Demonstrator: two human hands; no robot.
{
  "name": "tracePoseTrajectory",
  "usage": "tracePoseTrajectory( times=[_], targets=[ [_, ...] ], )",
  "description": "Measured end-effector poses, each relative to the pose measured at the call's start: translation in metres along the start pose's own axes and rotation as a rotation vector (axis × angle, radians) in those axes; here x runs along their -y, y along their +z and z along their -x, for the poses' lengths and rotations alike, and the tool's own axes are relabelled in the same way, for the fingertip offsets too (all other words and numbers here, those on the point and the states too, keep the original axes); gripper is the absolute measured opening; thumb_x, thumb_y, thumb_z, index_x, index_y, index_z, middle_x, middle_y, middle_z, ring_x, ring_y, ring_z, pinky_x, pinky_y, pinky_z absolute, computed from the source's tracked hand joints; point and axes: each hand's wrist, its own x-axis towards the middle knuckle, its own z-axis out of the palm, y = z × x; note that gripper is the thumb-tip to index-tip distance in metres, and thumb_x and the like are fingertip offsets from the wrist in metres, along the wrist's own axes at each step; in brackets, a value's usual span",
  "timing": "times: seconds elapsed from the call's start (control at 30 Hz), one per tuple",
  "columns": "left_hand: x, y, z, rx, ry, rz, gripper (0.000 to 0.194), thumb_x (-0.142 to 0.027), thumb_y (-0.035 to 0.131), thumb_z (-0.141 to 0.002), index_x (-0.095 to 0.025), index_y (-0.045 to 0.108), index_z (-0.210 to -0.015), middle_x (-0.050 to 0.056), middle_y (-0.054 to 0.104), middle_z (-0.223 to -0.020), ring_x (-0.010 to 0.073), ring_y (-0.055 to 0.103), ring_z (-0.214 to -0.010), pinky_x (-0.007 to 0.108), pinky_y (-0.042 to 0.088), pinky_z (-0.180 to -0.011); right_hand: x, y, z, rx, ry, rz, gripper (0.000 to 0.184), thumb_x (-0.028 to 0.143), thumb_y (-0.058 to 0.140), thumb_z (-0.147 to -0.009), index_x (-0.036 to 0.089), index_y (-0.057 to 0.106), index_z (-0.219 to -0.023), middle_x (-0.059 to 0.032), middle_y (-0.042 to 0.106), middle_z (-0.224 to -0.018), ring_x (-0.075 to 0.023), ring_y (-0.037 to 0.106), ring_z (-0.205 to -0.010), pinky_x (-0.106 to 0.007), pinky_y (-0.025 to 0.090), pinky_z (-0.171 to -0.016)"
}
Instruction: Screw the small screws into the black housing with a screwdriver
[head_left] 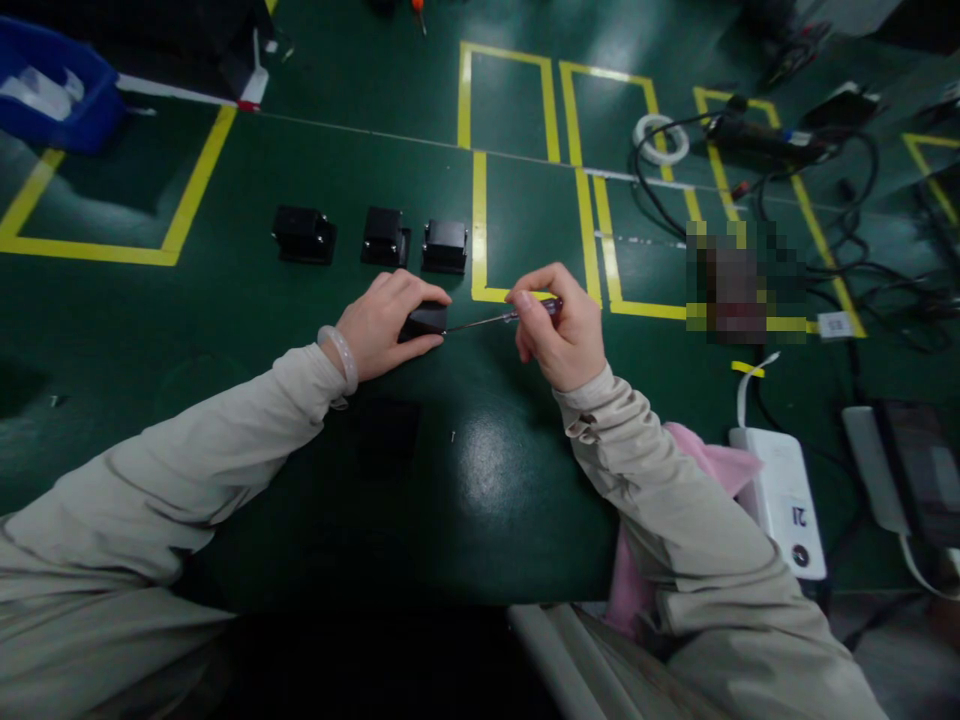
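My left hand (386, 325) grips a small black block (425, 320) on the green table, thumb and fingers on either side of it. In my right hand (559, 325) is a screwdriver (517, 316), its handle held between thumb and fingers. The thin shaft points left, and its tip meets a small shiny spot, likely a screw, at the block's near right corner. Behind my left hand stand three similar black blocks with shiny screws: one to the left (302, 235), one in the middle (385, 236) and one to the right (445, 245).
A tiny screw (452, 436) lies on the green table (510, 540) in front of me. At the far left is a blue bin (97, 115). A white tape roll (660, 140) and tangled cables lie at the right, with a white power bank (784, 500) and pink cloth (705, 455) nearer my right sleeve.
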Motion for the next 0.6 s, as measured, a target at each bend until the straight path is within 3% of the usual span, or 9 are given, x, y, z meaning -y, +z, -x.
tracePoseTrajectory(
  times=[0.2,0.6],
  targets=[
    [0.0001,-0.0008,-0.0002,-0.002,-0.005,0.000,0.040,-0.037,0.061,-0.094,-0.017,0.059,-0.127,0.012,0.063,-0.122,0.0296,0.057,-0.113,0.046,0.046,-0.099,-0.0006,0.0007,-0.0008,-0.005,-0.061,-0.003,0.036,0.059,0.050,-0.098,0.025,0.048,-0.108,0.0107,0.047,-0.057,-0.0073,0.045,-0.041,-0.027,0.037,-0.043],
    [-0.0011,-0.0018,-0.0002,0.022,-0.020,-0.001,0.040,-0.039,0.059,-0.094,-0.018,0.057,-0.128,0.012,0.062,-0.123,0.0298,0.056,-0.115,0.046,0.044,-0.101,0.0000,0.0003,-0.0008,0.001,0.002,0.034,0.035,0.060,0.053,-0.097,0.025,0.050,-0.097,0.0104,0.043,-0.055,-0.0069,0.044,-0.037,-0.026,0.032,-0.038]
  ],
)
